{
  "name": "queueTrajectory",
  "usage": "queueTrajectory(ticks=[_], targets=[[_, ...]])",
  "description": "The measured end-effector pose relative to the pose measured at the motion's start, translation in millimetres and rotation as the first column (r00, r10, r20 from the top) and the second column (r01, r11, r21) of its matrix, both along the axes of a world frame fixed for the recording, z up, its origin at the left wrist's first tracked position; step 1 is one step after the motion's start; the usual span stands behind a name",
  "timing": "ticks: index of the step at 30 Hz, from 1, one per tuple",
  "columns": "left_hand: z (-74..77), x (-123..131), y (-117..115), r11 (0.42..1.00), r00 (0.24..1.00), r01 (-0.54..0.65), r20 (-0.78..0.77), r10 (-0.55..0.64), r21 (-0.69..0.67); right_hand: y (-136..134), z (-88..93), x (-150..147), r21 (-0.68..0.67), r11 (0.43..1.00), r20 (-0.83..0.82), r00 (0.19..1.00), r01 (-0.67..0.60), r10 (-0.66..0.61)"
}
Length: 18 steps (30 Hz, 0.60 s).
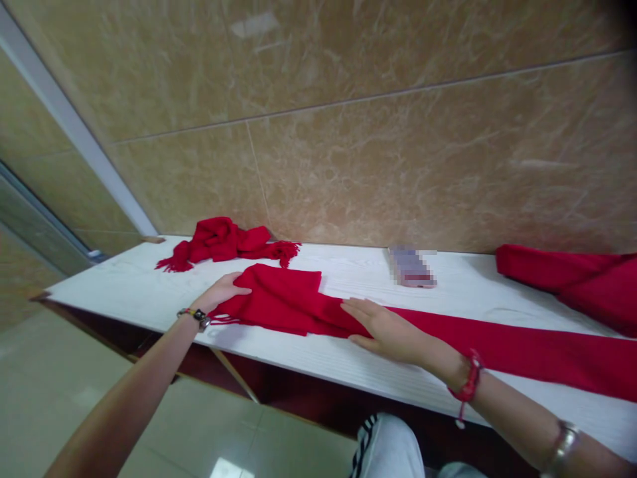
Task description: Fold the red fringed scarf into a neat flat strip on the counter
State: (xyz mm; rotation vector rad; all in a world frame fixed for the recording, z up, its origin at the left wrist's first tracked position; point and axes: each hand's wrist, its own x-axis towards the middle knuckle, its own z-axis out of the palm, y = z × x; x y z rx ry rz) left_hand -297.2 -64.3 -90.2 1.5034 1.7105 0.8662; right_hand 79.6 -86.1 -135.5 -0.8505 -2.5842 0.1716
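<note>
A long red scarf lies along the white bench top, its left end folded back over itself into a wide flap. My left hand grips the folded end at the left, thumb on top of the cloth; some of its fingers are hidden. Thin fringe strands hang out below that hand. Farther right, my right hand rests palm down on the narrower part, fingers stretched out and holding nothing.
Behind the folded end lies a crumpled red fringed scarf. A phone sits near the tiled wall. More red cloth is at the right. The white bench top has open compartments beneath its front edge.
</note>
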Motion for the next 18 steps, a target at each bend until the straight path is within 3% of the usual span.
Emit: queueTrajectory(ticks=[3,7,13,16,18], targets=[[4.9,-8,-3,0.992,0.992,0.128,0.005,-0.128,0.016,8,-4.1,-28,-0.046,0.996,0.021,0.997,-0.075,0.076],[10.9,-22,-11,0.949,0.949,0.313,0.047,-0.311,-0.046,14,-19.6,-30,-0.056,0.989,0.006,0.991,-0.136,0.137],[-3.2,-19,-4,0.982,0.962,0.189,0.203,-0.181,-0.022,14,-27.1,-26,-0.068,0.99,-0.016,0.992,-0.124,0.123],[-5.5,-23,4,0.987,0.976,0.158,0.157,-0.153,-0.019,14,-26.9,-27,-0.067,0.991,-0.008,0.993,-0.119,0.119],[-0.2,-39,9,0.997,0.996,0.078,0.029,-0.079,0.028,14,-26.4,-27,-0.067,0.991,0.012,0.993,-0.115,0.116]])
